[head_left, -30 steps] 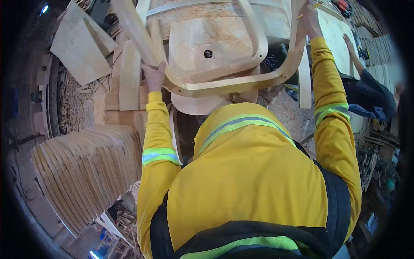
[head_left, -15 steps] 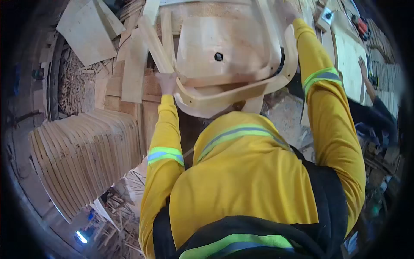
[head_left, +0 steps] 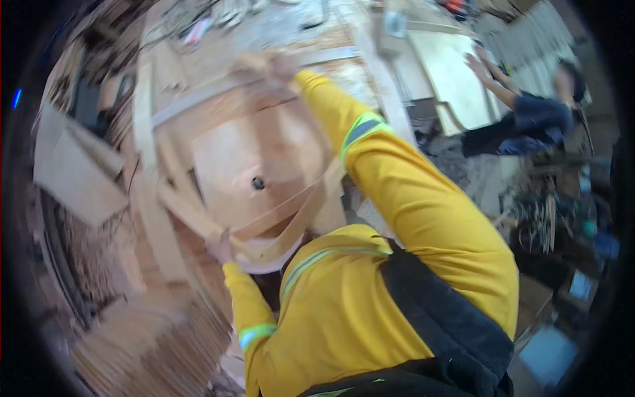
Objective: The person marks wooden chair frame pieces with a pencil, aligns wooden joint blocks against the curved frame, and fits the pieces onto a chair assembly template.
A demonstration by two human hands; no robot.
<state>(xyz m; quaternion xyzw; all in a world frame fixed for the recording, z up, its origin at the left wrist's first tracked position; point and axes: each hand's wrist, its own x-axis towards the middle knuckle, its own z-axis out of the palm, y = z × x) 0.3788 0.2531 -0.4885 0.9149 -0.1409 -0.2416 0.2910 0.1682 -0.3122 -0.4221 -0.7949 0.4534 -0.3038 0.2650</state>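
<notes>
Right hand [head_left: 283, 68] has swung far across the wooden panel [head_left: 225, 153]!
Left hand [head_left: 219, 249] clasps the bentwood frame [head_left: 268, 249]; right's grip, blurred, I can't tell: repositioning seems underway.

Smooth pale wooden frame [head_left: 309, 215] at the left grip [head_left: 220, 249], smooth wooden panel [head_left: 221, 152] between both grips, matt yellow cloth sleeve [head_left: 417, 198] behind the right grip [head_left: 283, 67]

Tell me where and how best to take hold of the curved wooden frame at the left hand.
Probably the straight bar of the curved wooden frame, beside its near-left bend, coming from the person's left, where the left hand is. The bar looks slim enough to wrap and angles out left of the pale panel. Blur hides the frame's far side.
</notes>
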